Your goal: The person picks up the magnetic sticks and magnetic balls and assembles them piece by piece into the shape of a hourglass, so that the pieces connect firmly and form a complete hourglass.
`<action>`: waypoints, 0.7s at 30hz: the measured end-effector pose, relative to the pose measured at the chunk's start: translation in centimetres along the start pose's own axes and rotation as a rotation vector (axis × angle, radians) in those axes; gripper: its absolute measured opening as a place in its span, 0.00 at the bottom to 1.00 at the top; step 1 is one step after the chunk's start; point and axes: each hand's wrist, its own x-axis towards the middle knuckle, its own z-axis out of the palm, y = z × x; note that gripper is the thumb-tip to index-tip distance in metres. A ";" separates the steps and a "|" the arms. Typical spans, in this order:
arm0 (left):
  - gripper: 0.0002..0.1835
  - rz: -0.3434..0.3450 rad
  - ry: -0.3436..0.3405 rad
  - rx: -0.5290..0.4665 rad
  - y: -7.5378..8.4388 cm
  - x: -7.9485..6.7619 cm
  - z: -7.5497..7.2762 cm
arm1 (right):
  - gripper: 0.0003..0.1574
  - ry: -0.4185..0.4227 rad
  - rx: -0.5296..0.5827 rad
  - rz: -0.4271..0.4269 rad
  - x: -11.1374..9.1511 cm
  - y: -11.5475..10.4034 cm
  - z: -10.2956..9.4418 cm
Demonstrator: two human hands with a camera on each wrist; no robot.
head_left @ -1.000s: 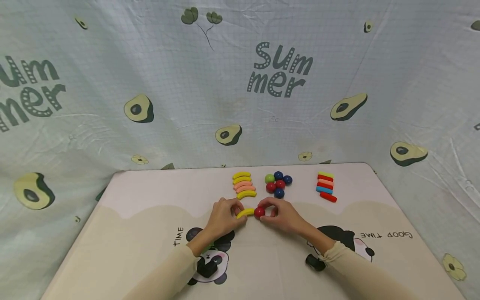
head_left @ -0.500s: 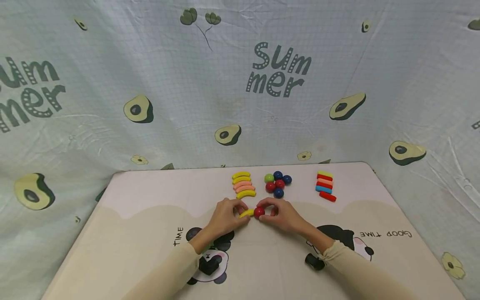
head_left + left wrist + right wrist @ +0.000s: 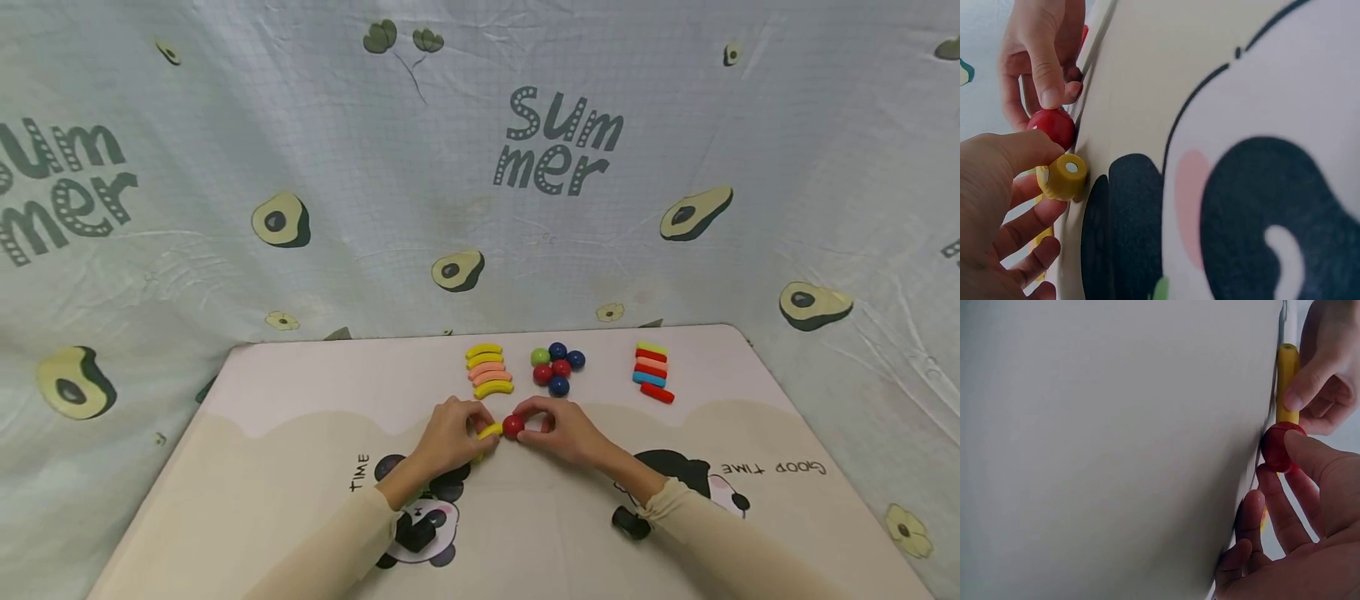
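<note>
In the head view, my left hand (image 3: pixel 452 437) pinches a yellow curved toy stick (image 3: pixel 490 431) between thumb and fingers. My right hand (image 3: pixel 561 429) pinches a shiny red ball (image 3: pixel 513 427), thumb on the near side and fingers on the far side. One end of the stick meets the ball, low over the table. The left wrist view shows the yellow stick's (image 3: pixel 1063 177) other end, a round face with a pale disc in it, and the red ball (image 3: pixel 1054 127) behind. In the right wrist view the stick (image 3: pixel 1288 381) runs straight off the ball (image 3: pixel 1282 447).
Beyond the hands lie a column of yellow and pink curved sticks (image 3: pixel 489 373), a cluster of blue, red and green balls (image 3: pixel 560 367) and a stack of short coloured straight sticks (image 3: pixel 650 367). One red straight stick (image 3: pixel 657 393) lies skewed. The table (image 3: pixel 300 467) has printed pandas.
The red ball and the stick's tip have shifted slightly left. My left hand has slid a little right along the stick, whose far end now shows below the fingers.
</note>
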 end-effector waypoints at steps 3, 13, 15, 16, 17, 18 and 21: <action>0.08 0.008 0.006 -0.004 0.0 -0.1 0.0 | 0.20 0.006 -0.005 -0.008 0.0 0.0 0.0; 0.08 -0.006 0.006 -0.026 0.1 -0.2 0.0 | 0.21 -0.014 0.001 -0.021 0.2 0.2 0.1; 0.08 -0.010 0.011 -0.026 -0.1 -0.4 -0.1 | 0.21 -0.007 0.008 -0.011 0.3 0.1 -0.1; 0.08 -0.016 0.014 -0.029 -0.1 -0.6 -0.2 | 0.22 0.000 0.012 -0.004 0.4 0.1 -0.1; 0.08 -0.022 0.018 -0.030 -0.2 -0.7 -0.3 | 0.23 0.012 0.013 0.002 0.5 0.0 -0.2; 0.08 -0.032 0.022 -0.030 -0.3 -0.8 -0.3 | 0.23 0.026 0.014 0.009 0.6 0.0 -0.2; 0.09 -0.054 0.031 -0.039 -0.7 -1.3 -0.7 | 0.26 0.081 -0.007 0.025 1.1 -0.1 0.0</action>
